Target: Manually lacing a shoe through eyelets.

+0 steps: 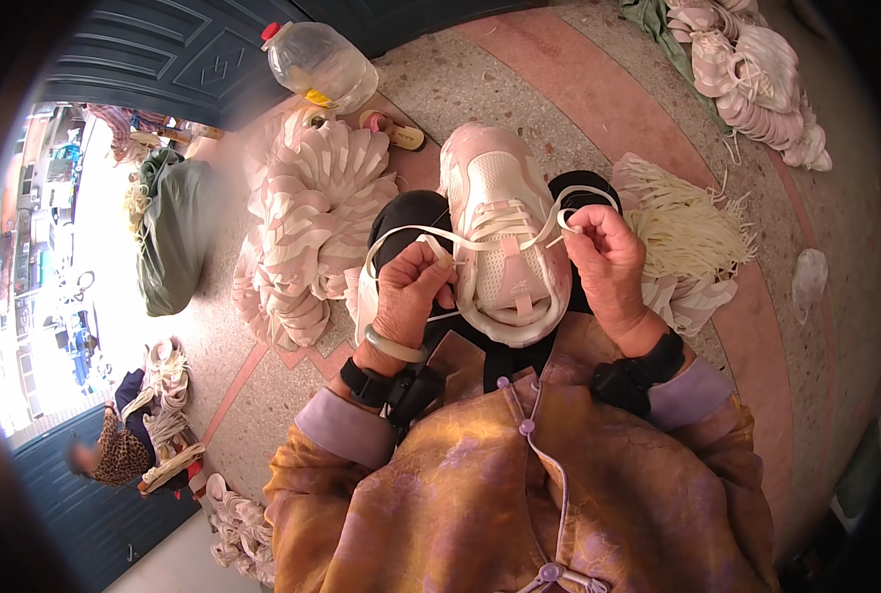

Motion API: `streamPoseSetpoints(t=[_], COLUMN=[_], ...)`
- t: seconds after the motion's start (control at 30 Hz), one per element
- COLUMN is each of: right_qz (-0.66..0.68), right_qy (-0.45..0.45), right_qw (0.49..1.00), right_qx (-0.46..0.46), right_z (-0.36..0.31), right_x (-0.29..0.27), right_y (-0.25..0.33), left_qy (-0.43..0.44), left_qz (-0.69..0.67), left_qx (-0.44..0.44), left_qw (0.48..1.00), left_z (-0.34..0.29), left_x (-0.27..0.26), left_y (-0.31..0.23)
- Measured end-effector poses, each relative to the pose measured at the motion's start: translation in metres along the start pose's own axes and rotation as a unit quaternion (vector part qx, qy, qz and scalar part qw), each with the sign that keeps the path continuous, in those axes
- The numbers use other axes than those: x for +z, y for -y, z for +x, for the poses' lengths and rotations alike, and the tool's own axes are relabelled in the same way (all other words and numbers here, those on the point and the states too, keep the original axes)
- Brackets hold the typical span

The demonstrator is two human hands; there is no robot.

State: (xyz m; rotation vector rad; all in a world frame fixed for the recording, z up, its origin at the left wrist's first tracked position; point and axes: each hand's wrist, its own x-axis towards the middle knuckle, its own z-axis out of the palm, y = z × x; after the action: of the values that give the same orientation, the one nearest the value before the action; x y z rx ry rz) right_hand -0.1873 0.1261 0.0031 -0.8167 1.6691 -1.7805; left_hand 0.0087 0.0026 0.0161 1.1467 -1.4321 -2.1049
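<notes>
I have a pale shoe [504, 183] near the middle of my view, lying on the wearer's lap between dark-clad knees, toe toward 12 o'clock and padded collar toward 6. It is cream and soft pink: fine mesh over the forefoot, smooth pink panels around the toe and sides, and a pink tongue [515, 282] with a small pull loop by the opening. A flat cream lace [393, 234] crosses the tongue in a few rows, and loose lengths of it curve out toward 9 and 2 o'clock.

At the shoe's 8 o'clock, the left hand [416, 282] is closed, thumb pressed to curled fingers on a length of lace. At 3 o'clock, the right hand [606, 257] pinches another stretch between thumb and forefinger, a small loop standing out at the tips, the other fingers folded in.

I can't see the sole, and the shoe's inside is mostly covered by the tongue. The left hand's fingertips are partly hidden, so I can't make out where that lace end finishes. A pale piece at the left wrist is largely covered. Toward 9 o'clock glare washes out the doorway, a smear blurs the edge of a green sack [168, 237], and the dark fisheye rim cuts off the corners.
</notes>
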Motion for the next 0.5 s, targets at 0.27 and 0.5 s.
streamPoseSetpoints(t=[0.27, 0.5], right_qz=[-0.104, -0.091], right_qy=[-0.002, 0.003], right_qw=[0.992, 0.995], right_qx=[-0.074, -0.050], right_z=[0.0014, 0.0040], right_x=[0.0008, 0.0004], right_y=[0.0038, 0.0009], left_qy=[0.001, 0.003], left_qz=[0.000, 0.008], left_qx=[-0.003, 0.001], left_qw=[1.000, 1.000], left_z=[-0.0008, -0.0004], left_x=[0.0011, 0.0014], left_y=[-0.0023, -0.0019])
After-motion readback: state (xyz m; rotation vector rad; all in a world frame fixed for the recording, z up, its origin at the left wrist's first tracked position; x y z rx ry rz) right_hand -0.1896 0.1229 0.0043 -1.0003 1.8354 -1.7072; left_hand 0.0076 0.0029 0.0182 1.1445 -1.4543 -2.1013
